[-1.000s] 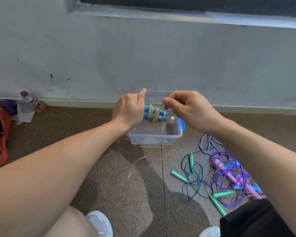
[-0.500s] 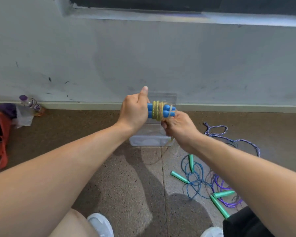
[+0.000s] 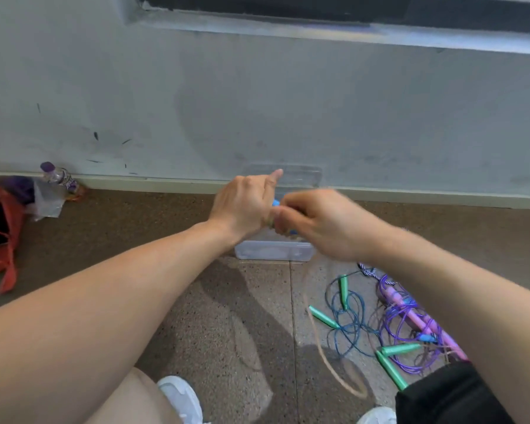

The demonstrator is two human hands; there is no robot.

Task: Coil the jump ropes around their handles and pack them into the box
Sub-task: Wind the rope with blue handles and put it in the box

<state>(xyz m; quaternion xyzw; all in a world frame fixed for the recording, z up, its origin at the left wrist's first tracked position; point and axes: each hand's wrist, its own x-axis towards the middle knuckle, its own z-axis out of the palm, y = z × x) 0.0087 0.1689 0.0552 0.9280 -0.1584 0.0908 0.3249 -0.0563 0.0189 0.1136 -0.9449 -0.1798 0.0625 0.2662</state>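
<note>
Jump rope with blue handles [image 3: 276, 203]: being gripped above the clear box [image 3: 274, 250] on the floor, mostly hidden by both hands. Left hand [image 3: 242, 206] fingers being kept curled round the handles; right hand [image 3: 322, 223] blurred, fingers being curled at the tan cord [image 3: 322, 350]. Loose ropes [image 3: 389, 319] lying beside the box.

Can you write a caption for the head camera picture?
Two hands winding tan rope round blue handles above clear plastic box.

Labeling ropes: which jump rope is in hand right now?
The yellow rope on the blue handles, held between the left hand and right hand. The green-handled rope and purple rope lie loose on the floor.
</note>
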